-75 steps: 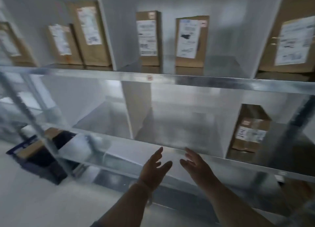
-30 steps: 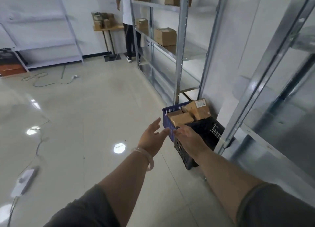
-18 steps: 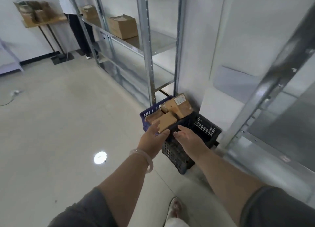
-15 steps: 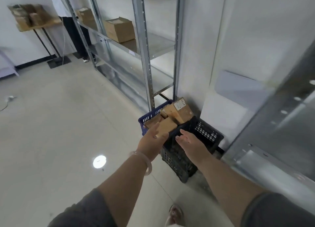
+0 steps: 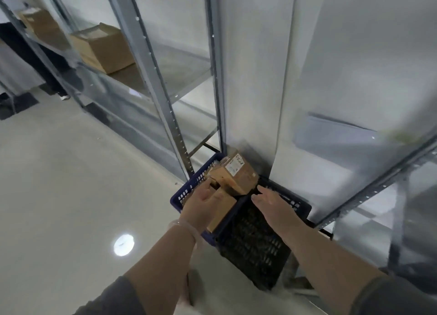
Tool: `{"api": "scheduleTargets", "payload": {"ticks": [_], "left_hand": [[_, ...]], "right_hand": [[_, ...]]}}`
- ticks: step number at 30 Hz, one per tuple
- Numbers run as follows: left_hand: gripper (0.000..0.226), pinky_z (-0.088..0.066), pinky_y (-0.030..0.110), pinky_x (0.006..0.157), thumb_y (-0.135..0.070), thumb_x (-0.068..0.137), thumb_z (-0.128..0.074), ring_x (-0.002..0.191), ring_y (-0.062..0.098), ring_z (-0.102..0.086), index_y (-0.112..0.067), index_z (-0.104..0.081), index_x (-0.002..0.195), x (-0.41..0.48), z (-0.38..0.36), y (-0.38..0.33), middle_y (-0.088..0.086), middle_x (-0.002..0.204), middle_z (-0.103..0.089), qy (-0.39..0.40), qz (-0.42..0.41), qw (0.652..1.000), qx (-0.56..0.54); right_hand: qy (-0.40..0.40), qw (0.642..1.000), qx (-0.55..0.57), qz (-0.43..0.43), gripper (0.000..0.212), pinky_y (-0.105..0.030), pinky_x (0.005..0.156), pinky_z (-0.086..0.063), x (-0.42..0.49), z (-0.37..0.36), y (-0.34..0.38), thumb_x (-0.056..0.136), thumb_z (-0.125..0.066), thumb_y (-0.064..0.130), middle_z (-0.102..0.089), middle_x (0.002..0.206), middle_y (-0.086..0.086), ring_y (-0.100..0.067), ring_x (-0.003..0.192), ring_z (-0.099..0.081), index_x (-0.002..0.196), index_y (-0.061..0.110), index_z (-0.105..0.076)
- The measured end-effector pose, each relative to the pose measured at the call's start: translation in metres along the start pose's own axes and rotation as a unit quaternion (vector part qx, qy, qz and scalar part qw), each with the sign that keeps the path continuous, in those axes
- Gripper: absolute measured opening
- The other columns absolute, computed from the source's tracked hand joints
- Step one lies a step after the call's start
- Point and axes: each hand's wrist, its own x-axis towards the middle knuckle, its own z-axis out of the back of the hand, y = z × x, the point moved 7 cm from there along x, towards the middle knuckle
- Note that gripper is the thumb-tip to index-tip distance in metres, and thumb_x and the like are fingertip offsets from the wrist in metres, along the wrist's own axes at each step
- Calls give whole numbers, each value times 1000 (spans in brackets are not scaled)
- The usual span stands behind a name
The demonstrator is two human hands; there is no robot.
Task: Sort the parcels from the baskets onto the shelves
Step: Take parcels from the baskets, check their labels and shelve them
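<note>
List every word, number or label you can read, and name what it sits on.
No text here is legible.
Top parcel in the blue basket: the white label carries a handwritten scrawl and small print, both too blurred to read.
Shelf box: no readable marking.

Views: one only, worn on the person's head.
Position: above the floor, behind both outstretched forearms, which enter from the bottom edge.
Facing: forward and steeply down, toward the foot of the metal shelving (image 5: 175, 130).
Nearness: at arm's reach; left hand (image 5: 201, 206) and right hand (image 5: 274, 204) sit mid-frame over the blue basket (image 5: 191, 187) and the black basket (image 5: 250, 243).
Lens: wide-angle; the uprights lean and splay outward, and the right edge is blurred.
Far field: upper left, a cardboard box (image 5: 104, 47) on a further bay, well apart.
</note>
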Motion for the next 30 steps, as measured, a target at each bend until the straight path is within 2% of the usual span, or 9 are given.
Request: {"api": "scheduleTargets", "payload": {"ticks": [5,10,12,14,18,21,25,28,30], "left_hand": [[19,-46,45,98,-46,87,-51,97,13,-59,-44,-57,105,115,-6,0,-12,101,-63,80,-15,996,34],[45,-44,48,103,-55,78,-53,114,19,-57,-47,-54,122,230,3,2,-11,125,-60,189,-33,973,130],[51,-39,46,110,-43,88,-58,127,20,-51,-38,-48,138,273,5,-5,-5,139,-54,232,-80,956,160],[55,-36,42,113,-24,97,-56,136,22,-43,-22,-38,149,314,4,-6,1,150,-43,231,-87,951,184],[47,-20,34,120,-19,104,-39,149,22,-17,-18,-30,151,364,-9,10,7,161,-17,219,-52,964,143],[57,-29,33,115,-33,99,-50,142,15,-31,-24,-29,152,389,-21,29,-7,152,-32,220,-32,959,177],[48,-47,34,102,-49,88,-50,120,6,-54,-47,-44,136,419,-43,64,-24,135,-52,276,-66,933,222],[50,-34,22,104,-37,96,-54,126,-4,-41,-39,-38,144,458,-59,86,-28,139,-40,284,-84,926,234],[46,-34,14,102,-34,99,-53,124,-5,-43,-39,-41,143,483,-74,94,-27,138,-45,293,-93,922,237]], "right_hand": [[-84,992,54,-82,60,-31,108,-35,82,21,-31,92,-49,55,-47,142,5,-18,131,-46,144,28,-41],[-179,953,139,-202,53,-25,92,-29,118,20,-41,98,-48,44,-43,146,2,-19,135,-40,147,28,-35],[-188,941,172,-221,53,-25,92,-30,137,8,-41,98,-49,42,-42,148,0,-19,134,-40,148,28,-35],[-196,928,208,-239,53,-24,94,-32,154,-5,-39,98,-52,38,-43,147,1,-19,133,-41,147,27,-36],[-199,919,228,-253,53,-23,91,-34,193,-25,-46,99,-52,30,-44,147,-3,-17,129,-44,149,22,-35],[-187,912,241,-274,53,-17,84,-37,225,-36,-74,99,-52,29,-44,147,-3,-13,124,-45,149,21,-35],[-189,895,262,-306,55,-24,94,-35,269,-51,-126,98,-53,33,-42,149,-4,-17,131,-43,149,22,-34],[-190,874,295,-336,56,-32,108,-34,303,-79,-161,97,-55,34,-42,149,-3,-19,134,-42,148,23,-37],[-170,855,330,-363,56,-35,113,-31,325,-103,-176,96,-56,34,-41,150,-2,-19,135,-40,148,23,-37]]}}
